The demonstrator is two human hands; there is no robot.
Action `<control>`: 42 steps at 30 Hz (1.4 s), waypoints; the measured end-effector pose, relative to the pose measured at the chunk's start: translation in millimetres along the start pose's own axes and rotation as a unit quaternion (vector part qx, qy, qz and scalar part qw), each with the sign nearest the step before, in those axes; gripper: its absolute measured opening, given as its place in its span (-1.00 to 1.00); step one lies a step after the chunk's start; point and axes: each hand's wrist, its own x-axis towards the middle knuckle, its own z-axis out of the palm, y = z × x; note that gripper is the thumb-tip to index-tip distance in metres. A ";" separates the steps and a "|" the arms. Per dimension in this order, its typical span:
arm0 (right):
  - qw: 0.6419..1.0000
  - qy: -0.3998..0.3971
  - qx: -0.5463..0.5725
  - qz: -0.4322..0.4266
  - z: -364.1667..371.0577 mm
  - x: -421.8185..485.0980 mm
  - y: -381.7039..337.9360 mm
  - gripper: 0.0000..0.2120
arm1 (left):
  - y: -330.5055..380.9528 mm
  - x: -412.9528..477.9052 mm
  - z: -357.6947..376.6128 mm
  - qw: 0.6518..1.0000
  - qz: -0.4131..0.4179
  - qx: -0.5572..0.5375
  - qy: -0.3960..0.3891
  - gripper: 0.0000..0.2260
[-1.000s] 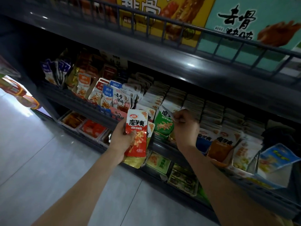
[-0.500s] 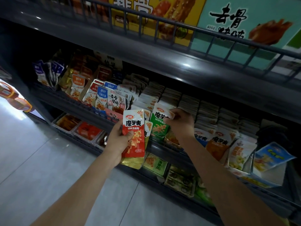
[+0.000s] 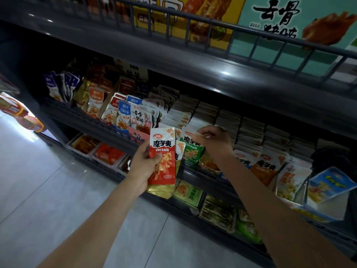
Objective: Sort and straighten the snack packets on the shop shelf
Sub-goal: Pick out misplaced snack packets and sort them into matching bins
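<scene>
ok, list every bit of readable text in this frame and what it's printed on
"魔芋爽": red packet in left hand
"20%": same packet's top corner
"魔芋爽": orange packet
"去骨猪蹄": packet on shelf
"劲仔": blue packet
"去骨", "QUGU": teal box
Fine print, back rows: too small or blurred.

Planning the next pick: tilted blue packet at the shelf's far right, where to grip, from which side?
Pinch the blue packet by its upper edge, coming from above and the front. It leans loose over the white box, top edge free, while its lower part sits behind the box wall.
</scene>
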 end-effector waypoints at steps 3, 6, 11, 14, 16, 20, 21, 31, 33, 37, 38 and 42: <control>0.998 0.031 -0.042 -0.017 3.1 2.1 3.9 -0.80 | -1.9 0.0 -0.6 1.000 0.003 -0.008 -0.001 -0.66; 0.996 0.049 -0.072 -0.022 7.1 5.4 7.0 -0.87 | -4.5 -1.4 -0.8 1.000 0.005 -0.018 -0.008 -0.66; 0.992 0.043 -0.112 -0.026 8.5 5.1 8.3 -0.86 | -6.9 -6.2 -1.2 0.999 0.001 -0.044 -0.008 -0.65; 0.997 0.018 -0.069 -0.029 4.3 0.5 5.5 -0.81 | -7.1 -11.8 -1.8 0.998 -0.006 -0.059 -0.004 -0.64; 0.999 0.003 0.016 -0.034 -0.9 -9.6 0.7 -0.60 | -6.8 -17.3 -4.2 0.998 -0.009 -0.070 -0.003 -0.64; 0.997 0.035 0.041 -0.050 -8.0 -39.1 -4.0 -0.50 | -6.1 -29.3 -11.2 0.997 -0.009 -0.078 -0.009 -0.53; 0.996 0.048 0.018 -0.066 -8.1 -47.0 -4.7 -0.53 | -6.5 -32.4 -13.6 0.997 -0.006 -0.074 -0.009 -0.53; 0.991 -0.128 -0.024 0.017 12.2 -89.0 -29.9 -0.61 | -17.5 -72.9 -36.3 0.997 -0.033 -0.057 -0.044 -0.39; 0.983 -0.160 0.049 0.071 13.4 -95.0 -27.2 -0.71 | -19.3 -81.0 -38.9 0.996 -0.054 -0.062 -0.043 -0.30; 0.962 -0.169 0.143 0.160 13.6 -112.2 -17.8 -0.82 | -23.1 -96.6 -39.2 0.993 -0.099 -0.046 -0.048 -0.34; 0.958 -0.169 0.157 0.172 13.5 -115.5 -15.3 -0.83 | -24.5 -99.1 -37.9 0.991 -0.112 -0.053 -0.042 -0.37; 0.950 -0.161 0.190 0.190 7.3 -123.0 -4.9 -0.81 | -32.9 -101.0 -29.3 0.986 -0.140 -0.092 0.005 -0.63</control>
